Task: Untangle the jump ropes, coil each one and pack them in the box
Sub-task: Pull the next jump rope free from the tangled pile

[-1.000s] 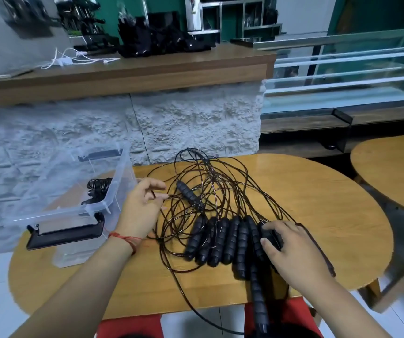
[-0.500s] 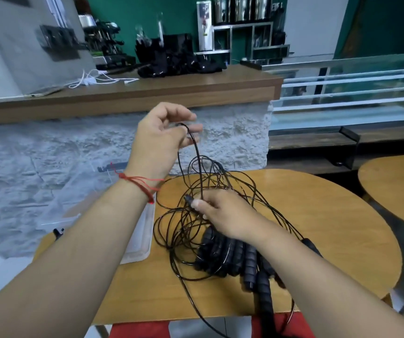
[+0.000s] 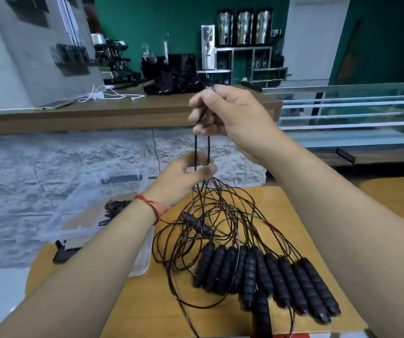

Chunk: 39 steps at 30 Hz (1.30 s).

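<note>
Two taut black strands of jump ropes [image 3: 249,272]: right hand [image 3: 227,113] pinches them, left hand [image 3: 183,176] curls round; my forearm [image 3: 98,252] half-hides the box [image 3: 144,259].

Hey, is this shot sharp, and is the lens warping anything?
Head view: soft all over, with the right hand pinching the rope and the handles at the bottom slightly smeared; head view: wide-angle stretch swells both forearms toward the corners and tilts the counter; head view: light is even, no hard shadows.

Box [image 3: 140,264] half behind forearm [image 3: 113,240], lowest handle [image 3: 263,315] cropped — bottom edge
</note>
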Motion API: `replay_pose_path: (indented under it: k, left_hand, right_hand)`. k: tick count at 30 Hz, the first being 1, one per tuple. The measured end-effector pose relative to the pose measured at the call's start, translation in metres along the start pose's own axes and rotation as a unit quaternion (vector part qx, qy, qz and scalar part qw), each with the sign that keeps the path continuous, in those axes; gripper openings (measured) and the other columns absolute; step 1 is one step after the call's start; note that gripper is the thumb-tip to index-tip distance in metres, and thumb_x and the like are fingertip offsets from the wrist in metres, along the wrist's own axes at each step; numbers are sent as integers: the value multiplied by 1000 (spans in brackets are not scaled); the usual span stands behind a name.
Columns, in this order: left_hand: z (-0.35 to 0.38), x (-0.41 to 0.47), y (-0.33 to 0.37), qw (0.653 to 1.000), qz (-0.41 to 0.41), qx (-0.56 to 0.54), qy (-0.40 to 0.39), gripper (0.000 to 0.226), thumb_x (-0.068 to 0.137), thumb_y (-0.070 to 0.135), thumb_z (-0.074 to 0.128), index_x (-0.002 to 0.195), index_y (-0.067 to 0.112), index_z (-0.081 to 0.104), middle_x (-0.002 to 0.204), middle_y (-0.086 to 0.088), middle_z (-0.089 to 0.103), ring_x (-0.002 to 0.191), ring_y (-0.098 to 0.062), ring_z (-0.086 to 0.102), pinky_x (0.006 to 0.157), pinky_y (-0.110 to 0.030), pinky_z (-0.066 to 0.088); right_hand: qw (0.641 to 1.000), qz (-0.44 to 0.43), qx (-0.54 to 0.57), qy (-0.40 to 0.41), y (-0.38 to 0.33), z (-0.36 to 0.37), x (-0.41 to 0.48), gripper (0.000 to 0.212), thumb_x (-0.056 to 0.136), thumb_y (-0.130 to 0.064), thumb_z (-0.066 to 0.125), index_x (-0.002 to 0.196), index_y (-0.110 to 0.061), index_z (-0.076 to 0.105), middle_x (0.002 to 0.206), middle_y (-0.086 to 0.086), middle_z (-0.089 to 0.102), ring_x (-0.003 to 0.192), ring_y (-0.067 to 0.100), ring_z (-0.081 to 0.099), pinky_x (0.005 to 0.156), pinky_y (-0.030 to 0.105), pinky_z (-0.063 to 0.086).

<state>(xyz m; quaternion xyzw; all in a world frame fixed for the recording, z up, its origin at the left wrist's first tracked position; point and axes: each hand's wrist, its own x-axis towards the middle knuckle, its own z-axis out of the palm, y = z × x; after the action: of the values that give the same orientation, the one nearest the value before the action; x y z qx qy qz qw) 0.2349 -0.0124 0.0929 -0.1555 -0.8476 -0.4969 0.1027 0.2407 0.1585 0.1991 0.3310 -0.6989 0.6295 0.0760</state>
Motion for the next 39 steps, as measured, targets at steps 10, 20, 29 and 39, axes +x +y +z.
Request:
replay_pose_path:
  k: [10,20,29,39]
  left_hand:
    - [-18,45,33,966,-65,-210,135,38,114,37,35,80,23,43,55,9,32,51,-17,30,56,-31,43]
    - [-61,81,110,896,-41,-409,166,40,115,39,37,80,20,45,54,7,32,44,-11,29,50,-25,43]
    - [-39,77,42,983,-114,-143,21,55,104,58,53,143,20,58,141,-3,65,135,-23,58,115,-54,45]
    - [17,96,-2,995,-83,-61,-7,41,103,50,54,111,11,65,109,-18,68,105,-24,66,80,-35,43]
  right_hand:
    - [993,74,-90,12,61,7,2,65,86,-37,79,145,-27,53,138,-10,61,120,13,65,105,42,53]
    - [955,152,-237,-90,143,35,-14,31,111,-41,48,109,-21,71,111,-4,72,107,13,65,96,40,50]
    - [985,108,-97,92,63,6,50,41,110,-27,47,90,-2,73,86,12,80,73,21,74,72,34,61]
    - [995,61,23,80,-8,-11,108,34,110,-24,48,86,-8,66,81,13,77,71,26,67,63,31,59]
